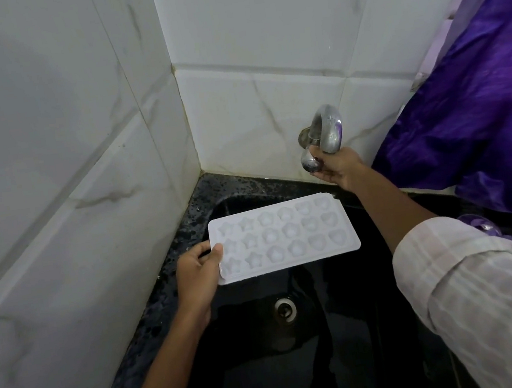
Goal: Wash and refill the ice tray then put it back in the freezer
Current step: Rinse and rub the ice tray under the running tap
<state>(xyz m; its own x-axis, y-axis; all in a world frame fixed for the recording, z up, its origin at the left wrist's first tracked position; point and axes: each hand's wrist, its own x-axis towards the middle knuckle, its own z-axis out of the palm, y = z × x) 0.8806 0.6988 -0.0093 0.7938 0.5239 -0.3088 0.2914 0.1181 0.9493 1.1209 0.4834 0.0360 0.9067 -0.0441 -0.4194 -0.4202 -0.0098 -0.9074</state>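
White plastic ice tray (284,237), moulded with star, flower and heart cups, sits level in the middle of the frame above the black sink (305,367), cups facing up. Whether they hold anything I cannot tell. The left hand (197,267) has it by the left short edge only, thumb laid on top of the rim and the other fingers tucked beneath. Up and to the right, the right hand (336,166) is curled round the lower end of the curved chrome wall tap (326,131). Whether that part is the knob or the nozzle I can't make out. No water shows.

To my eye the rinse is just about to begin. The tray hangs left of the tap's mouth, so a stream might miss it and fall straight towards the round metal drain (284,309). With only one edge pinched, a hard jet on the far end could tip or twist the tray out of that grip. A tap opened too far would also spray the purple cloth (481,96) hanging at the right of the frame.
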